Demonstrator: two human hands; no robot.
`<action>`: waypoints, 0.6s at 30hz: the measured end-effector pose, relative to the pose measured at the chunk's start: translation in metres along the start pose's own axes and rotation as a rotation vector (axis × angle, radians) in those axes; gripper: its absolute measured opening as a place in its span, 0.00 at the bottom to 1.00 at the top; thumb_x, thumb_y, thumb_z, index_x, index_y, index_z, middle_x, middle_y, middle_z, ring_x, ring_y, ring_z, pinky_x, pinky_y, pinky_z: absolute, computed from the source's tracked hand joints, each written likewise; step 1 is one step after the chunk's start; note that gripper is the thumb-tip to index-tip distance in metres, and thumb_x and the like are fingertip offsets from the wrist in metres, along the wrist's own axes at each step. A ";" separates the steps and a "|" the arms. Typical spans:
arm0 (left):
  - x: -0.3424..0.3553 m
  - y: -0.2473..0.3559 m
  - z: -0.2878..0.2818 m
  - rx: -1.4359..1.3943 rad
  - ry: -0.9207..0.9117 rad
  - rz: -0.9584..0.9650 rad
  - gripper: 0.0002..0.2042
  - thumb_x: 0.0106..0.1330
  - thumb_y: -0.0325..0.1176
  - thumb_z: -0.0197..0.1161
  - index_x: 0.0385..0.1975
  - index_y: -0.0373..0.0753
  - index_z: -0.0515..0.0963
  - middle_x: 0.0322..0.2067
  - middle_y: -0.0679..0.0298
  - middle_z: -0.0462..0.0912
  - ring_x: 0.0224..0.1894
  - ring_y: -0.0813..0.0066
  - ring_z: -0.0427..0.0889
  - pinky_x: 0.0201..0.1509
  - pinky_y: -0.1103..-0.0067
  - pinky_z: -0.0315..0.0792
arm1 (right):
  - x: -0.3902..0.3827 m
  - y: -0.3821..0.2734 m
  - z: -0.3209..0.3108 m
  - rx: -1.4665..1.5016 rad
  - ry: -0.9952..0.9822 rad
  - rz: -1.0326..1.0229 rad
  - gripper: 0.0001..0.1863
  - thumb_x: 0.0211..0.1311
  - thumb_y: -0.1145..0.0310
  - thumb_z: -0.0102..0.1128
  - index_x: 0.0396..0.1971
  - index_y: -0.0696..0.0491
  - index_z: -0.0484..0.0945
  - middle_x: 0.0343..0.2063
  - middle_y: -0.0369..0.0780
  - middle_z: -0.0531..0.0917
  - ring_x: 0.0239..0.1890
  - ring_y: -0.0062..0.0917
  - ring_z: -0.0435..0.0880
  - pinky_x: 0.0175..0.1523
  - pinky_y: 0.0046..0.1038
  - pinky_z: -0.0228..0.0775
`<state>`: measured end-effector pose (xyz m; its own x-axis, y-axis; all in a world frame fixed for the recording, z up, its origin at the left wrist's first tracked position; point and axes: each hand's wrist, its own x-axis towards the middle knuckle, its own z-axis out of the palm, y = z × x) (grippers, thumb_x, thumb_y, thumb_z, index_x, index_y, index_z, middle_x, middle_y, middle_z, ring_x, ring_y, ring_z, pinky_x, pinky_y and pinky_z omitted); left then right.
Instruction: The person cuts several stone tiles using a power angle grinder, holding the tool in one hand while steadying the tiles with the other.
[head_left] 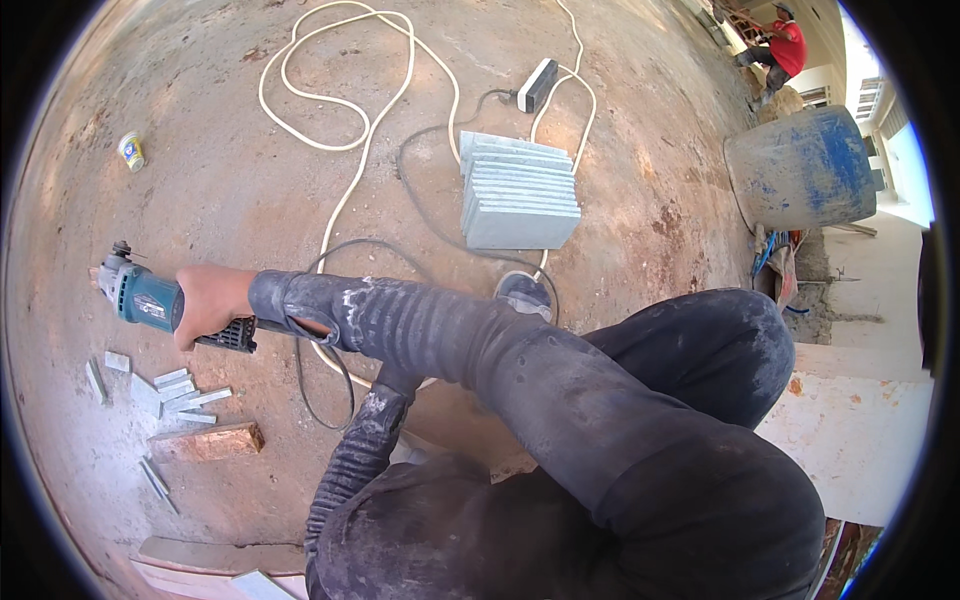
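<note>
My right hand is wrapped round the body of a teal and black angle grinder, at the far left. The grinder's metal head points left, low over the ground; I cannot make out its disc. My right arm reaches across in a dusty dark sleeve. My left arm rises from below, and its hand is hidden behind the right forearm. Below the grinder lie several cut grey stone strips, scattered beside a reddish-brown block. A stack of grey stone tiles stands at the upper middle.
A long cream cable loops over the ground to a white and black power strip. A dark cord runs nearby. My shoe is by the tiles. A blue drum, a small cup and a person in red are farther off.
</note>
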<state>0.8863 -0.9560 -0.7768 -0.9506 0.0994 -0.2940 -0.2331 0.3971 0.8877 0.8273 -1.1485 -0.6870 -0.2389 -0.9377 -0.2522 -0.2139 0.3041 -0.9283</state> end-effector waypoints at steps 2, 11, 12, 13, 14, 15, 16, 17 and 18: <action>0.030 0.031 -0.011 -0.045 0.028 -0.050 0.32 0.54 0.33 0.72 0.59 0.34 0.66 0.53 0.50 0.72 0.54 0.57 0.72 0.56 0.66 0.65 | 0.002 0.007 -0.017 -0.010 0.042 0.038 0.32 0.27 0.57 0.75 0.32 0.67 0.80 0.31 0.53 0.85 0.33 0.39 0.86 0.39 0.33 0.78; 0.152 0.018 0.007 -0.085 0.519 0.213 0.47 0.44 0.34 0.79 0.65 0.33 0.58 0.58 0.44 0.67 0.63 0.48 0.65 0.67 0.63 0.61 | -0.007 0.037 -0.060 0.050 0.184 0.075 0.38 0.27 0.54 0.76 0.38 0.68 0.76 0.35 0.56 0.82 0.39 0.44 0.84 0.44 0.35 0.77; 0.161 0.019 0.011 -0.094 0.539 0.236 0.48 0.42 0.33 0.80 0.65 0.32 0.58 0.58 0.43 0.67 0.63 0.48 0.65 0.67 0.63 0.61 | -0.010 0.047 -0.064 0.053 0.210 0.079 0.38 0.27 0.54 0.76 0.38 0.68 0.75 0.35 0.57 0.82 0.39 0.44 0.84 0.44 0.35 0.76; 0.167 0.017 0.014 -0.119 0.456 0.229 0.48 0.42 0.33 0.80 0.65 0.32 0.58 0.59 0.44 0.67 0.63 0.48 0.65 0.66 0.64 0.62 | -0.013 0.059 -0.066 0.055 0.233 0.082 0.38 0.27 0.54 0.76 0.37 0.68 0.75 0.35 0.57 0.82 0.39 0.44 0.84 0.44 0.35 0.76; 0.172 0.015 0.017 -0.143 0.375 0.222 0.49 0.41 0.33 0.80 0.65 0.32 0.58 0.60 0.45 0.66 0.63 0.48 0.65 0.66 0.64 0.62 | -0.016 0.069 -0.067 0.056 0.256 0.082 0.38 0.27 0.54 0.76 0.37 0.68 0.75 0.35 0.57 0.82 0.39 0.45 0.83 0.44 0.35 0.76; 0.176 0.012 0.014 -0.152 0.311 0.216 0.49 0.40 0.33 0.80 0.65 0.32 0.58 0.60 0.46 0.65 0.63 0.48 0.65 0.65 0.64 0.62 | -0.016 0.070 -0.069 0.067 0.254 0.074 0.38 0.27 0.54 0.76 0.37 0.68 0.74 0.35 0.57 0.81 0.39 0.45 0.83 0.44 0.36 0.75; 0.177 0.010 0.014 -0.177 0.312 0.218 0.48 0.40 0.32 0.80 0.65 0.32 0.59 0.59 0.47 0.66 0.62 0.48 0.66 0.66 0.64 0.62 | -0.017 0.071 -0.070 0.079 0.252 0.065 0.38 0.27 0.54 0.76 0.37 0.68 0.74 0.35 0.57 0.81 0.39 0.45 0.83 0.44 0.36 0.75; 0.177 0.009 0.016 -0.202 0.314 0.220 0.48 0.40 0.32 0.80 0.64 0.32 0.59 0.58 0.47 0.67 0.62 0.48 0.66 0.66 0.64 0.62 | -0.017 0.071 -0.070 0.091 0.249 0.055 0.38 0.27 0.54 0.76 0.37 0.68 0.74 0.35 0.57 0.81 0.39 0.45 0.83 0.44 0.36 0.75; 0.179 0.007 0.017 -0.226 0.311 0.223 0.48 0.40 0.31 0.80 0.64 0.32 0.60 0.57 0.47 0.68 0.61 0.48 0.67 0.66 0.64 0.61 | -0.016 0.072 -0.070 0.085 0.256 0.053 0.38 0.27 0.54 0.76 0.37 0.68 0.74 0.35 0.57 0.81 0.39 0.45 0.83 0.44 0.36 0.75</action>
<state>0.7183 -0.9200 -0.8290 -0.9911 -0.1334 0.0030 -0.0218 0.1841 0.9827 0.7498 -1.1001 -0.7305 -0.4815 -0.8446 -0.2341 -0.1170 0.3266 -0.9379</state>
